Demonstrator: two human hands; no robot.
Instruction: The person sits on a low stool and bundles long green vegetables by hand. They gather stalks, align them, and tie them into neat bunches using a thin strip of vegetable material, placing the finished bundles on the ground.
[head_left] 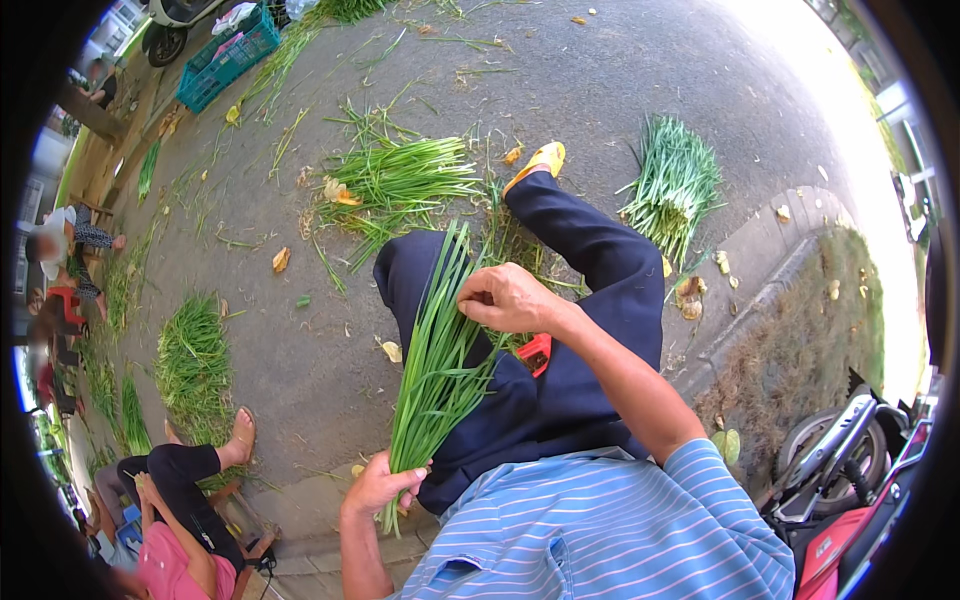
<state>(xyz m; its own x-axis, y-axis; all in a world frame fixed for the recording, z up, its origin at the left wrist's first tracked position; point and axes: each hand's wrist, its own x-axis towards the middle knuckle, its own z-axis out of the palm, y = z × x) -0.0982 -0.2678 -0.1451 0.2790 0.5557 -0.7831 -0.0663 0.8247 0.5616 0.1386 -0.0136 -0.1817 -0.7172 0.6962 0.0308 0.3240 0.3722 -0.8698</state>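
Observation:
A long bundle of green chives [436, 372] slants across my left thigh, its pale cut ends toward me. Low on those ends, my left hand [380, 484] is wrapped round the bundle. My right hand [512, 298] is at the bundle's right edge, near the upper part, with fingers curled into a pinch; whatever is between them is too small to make out. Ahead of my knee a loose heap of chives [410, 180] lies on the ground. Beyond my right leg is a neater bunch of chives [675, 185], leaf tips pointing away.
Another heap of chives [193, 360] lies at left, near a seated person in pink [175, 550]. A teal crate [228, 60] stands far left. A motorbike [835, 470] is close on my right, beside a kerb [765, 280]. Part of something red [537, 352] shows between my legs.

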